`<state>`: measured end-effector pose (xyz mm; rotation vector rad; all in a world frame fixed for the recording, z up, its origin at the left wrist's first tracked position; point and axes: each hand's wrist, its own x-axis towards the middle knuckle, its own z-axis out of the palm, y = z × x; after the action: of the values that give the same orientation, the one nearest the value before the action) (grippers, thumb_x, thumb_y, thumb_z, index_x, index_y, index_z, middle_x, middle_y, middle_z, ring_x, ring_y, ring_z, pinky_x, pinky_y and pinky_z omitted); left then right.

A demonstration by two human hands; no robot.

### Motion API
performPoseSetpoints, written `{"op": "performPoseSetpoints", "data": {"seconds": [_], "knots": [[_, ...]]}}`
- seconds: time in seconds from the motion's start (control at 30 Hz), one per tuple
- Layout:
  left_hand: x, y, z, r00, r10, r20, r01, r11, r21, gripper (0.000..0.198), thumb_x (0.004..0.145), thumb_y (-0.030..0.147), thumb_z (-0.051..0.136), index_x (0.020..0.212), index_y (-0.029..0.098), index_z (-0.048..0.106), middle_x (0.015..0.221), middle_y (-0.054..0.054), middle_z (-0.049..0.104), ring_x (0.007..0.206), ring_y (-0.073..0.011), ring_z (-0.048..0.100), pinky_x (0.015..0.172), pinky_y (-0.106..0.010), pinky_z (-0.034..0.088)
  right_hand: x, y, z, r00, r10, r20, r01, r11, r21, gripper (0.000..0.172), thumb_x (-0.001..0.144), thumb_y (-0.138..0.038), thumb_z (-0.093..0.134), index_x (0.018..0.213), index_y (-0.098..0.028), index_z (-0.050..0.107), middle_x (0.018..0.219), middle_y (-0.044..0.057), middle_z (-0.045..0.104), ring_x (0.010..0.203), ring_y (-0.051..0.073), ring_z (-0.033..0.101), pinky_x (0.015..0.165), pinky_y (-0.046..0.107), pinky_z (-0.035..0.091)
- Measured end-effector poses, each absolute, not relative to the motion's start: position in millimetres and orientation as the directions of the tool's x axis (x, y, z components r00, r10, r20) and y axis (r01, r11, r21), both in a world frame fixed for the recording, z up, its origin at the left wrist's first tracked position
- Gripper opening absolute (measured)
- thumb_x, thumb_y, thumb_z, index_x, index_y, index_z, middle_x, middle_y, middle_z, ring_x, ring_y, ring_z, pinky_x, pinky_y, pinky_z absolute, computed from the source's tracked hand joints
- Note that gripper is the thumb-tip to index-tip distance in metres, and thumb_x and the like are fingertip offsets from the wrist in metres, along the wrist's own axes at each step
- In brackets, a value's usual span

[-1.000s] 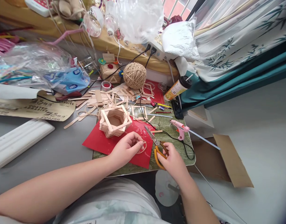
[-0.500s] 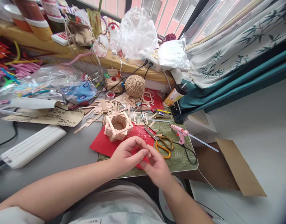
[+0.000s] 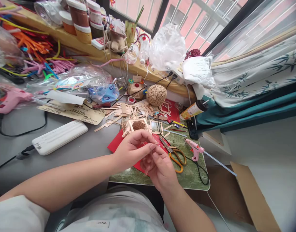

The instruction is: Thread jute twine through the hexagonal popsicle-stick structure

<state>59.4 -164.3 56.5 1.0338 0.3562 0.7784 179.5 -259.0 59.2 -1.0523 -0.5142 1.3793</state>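
My left hand (image 3: 134,147) and my right hand (image 3: 163,167) meet in front of my body, fingertips close together. Both are closed in a pinch; whatever lies between the fingertips is too small to make out. Just behind my left hand stands a hollow ring of stacked craft sticks (image 3: 128,128), partly covered by that hand. It rests on a sheet of red paper (image 3: 114,144), which extends beneath both hands. Scissors with orange handles (image 3: 178,158) lie right of my right hand. Further right is a pink glue gun (image 3: 195,149) with a long glue stick in its back.
Loose craft sticks (image 3: 123,111) and a ball of twine (image 3: 157,95) lie behind the ring. A drink cup (image 3: 192,109) stands at the back right. To the left are a white power strip (image 3: 59,137) and another pink glue gun (image 3: 11,99). Paint jars (image 3: 77,19) line the sill.
The camera has turned left, so the table's things sit further right in view and the second glue gun shows. My hands stay together; the right hand's fingers have shifted, and the hands now cover more of the stick ring.
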Motion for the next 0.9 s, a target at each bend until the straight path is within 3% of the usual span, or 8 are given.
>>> {"op": "performPoseSetpoints", "data": {"seconds": [0.1,0.17,0.23,0.3,0.4,0.5,0.63,0.9], "knots": [[46,-140,52,0.654,0.725,0.216,-0.412,0.102,0.906,0.026,0.099,0.047,0.076,0.108,0.023,0.070,0.112,-0.010,0.076,0.103,-0.0246,0.075,0.089,-0.041,0.066,186,-248,68,0.232,0.938,-0.259,-0.465,-0.127,-0.876,0.039,0.087,-0.052,0.088,0.090,-0.023,0.062,0.069,-0.005,0.058,0.050,0.008,0.048,0.050,0.024,0.042],[32,-115,44,0.592,0.734,0.332,-0.332,-0.153,0.931,0.032,0.096,0.042,0.080,0.121,0.025,0.070,0.129,-0.012,0.073,0.121,-0.0278,0.071,0.108,-0.046,0.059,201,-241,75,0.292,0.937,-0.190,-0.325,-0.089,-0.941,0.035,0.090,-0.049,0.085,0.089,-0.023,0.062,0.075,-0.003,0.063,0.050,0.007,0.048,0.049,0.023,0.040],[19,-91,30,0.552,0.690,0.467,-0.171,-0.455,0.874,0.051,0.081,0.044,0.093,0.123,0.025,0.071,0.139,-0.014,0.070,0.138,-0.0343,0.062,0.125,-0.053,0.045,219,-234,83,0.344,0.933,-0.106,-0.104,-0.074,-0.992,0.029,0.093,-0.045,0.083,0.093,-0.023,0.065,0.079,-0.002,0.066,0.051,0.007,0.049,0.049,0.023,0.038],[10,-74,13,0.610,0.634,0.476,0.012,-0.608,0.794,0.080,0.069,0.053,0.099,0.137,0.025,0.066,0.160,-0.016,0.056,0.154,-0.0414,0.047,0.133,-0.062,0.031,236,-226,91,0.346,0.938,-0.008,0.176,-0.073,-0.982,0.023,0.095,-0.043,0.081,0.096,-0.023,0.069,0.079,-0.001,0.068,0.059,0.011,0.055,0.053,0.024,0.043],[9,-69,-13,0.644,0.638,0.422,0.145,-0.644,0.751,0.122,0.060,0.058,0.103,0.162,0.028,0.044,0.179,-0.020,0.027,0.164,-0.0489,0.027,0.133,-0.070,0.022,250,-211,105,0.210,0.964,0.166,0.580,0.014,-0.815,0.015,0.099,-0.038,0.077,0.099,-0.023,0.075,0.085,0.002,0.071,0.070,0.015,0.061,0.064,0.029,0.050],[18,-79,-29,0.642,0.666,0.381,0.177,-0.612,0.771,0.139,0.058,0.050,0.105,0.171,0.029,0.026,0.180,-0.021,0.020,0.166,-0.0491,0.022,0.133,-0.070,0.022,252,-194,119,-0.076,0.977,0.201,0.806,0.179,-0.565,0.006,0.102,-0.028,0.073,0.101,-0.024,0.077,0.089,0.004,0.073,0.075,0.017,0.063,0.069,0.032,0.050],[26,-86,-38,0.605,0.720,0.340,0.174,-0.537,0.826,0.128,0.068,0.035,0.096,0.171,0.027,0.021,0.173,-0.022,0.032,0.163,-0.0447,0.031,0.133,-0.063,0.029,251,-175,129,-0.352,0.931,0.100,0.843,0.361,-0.398,0.009,0.102,-0.019,0.069,0.105,-0.024,0.076,0.091,0.004,0.074,0.078,0.017,0.065,0.071,0.032,0.050],[17,-77,-28,0.600,0.673,0.433,0.106,-0.603,0.791,0.106,0.073,0.025,0.086,0.164,0.026,0.033,0.163,-0.017,0.049,0.150,-0.0412,0.048,0.125,-0.056,0.035,251,-161,132,-0.462,0.887,-0.011,0.845,0.436,-0.310,0.010,0.103,-0.018,0.066,0.107,-0.023,0.074,0.087,0.003,0.068,0.075,0.015,0.063,0.068,0.029,0.047]]}}
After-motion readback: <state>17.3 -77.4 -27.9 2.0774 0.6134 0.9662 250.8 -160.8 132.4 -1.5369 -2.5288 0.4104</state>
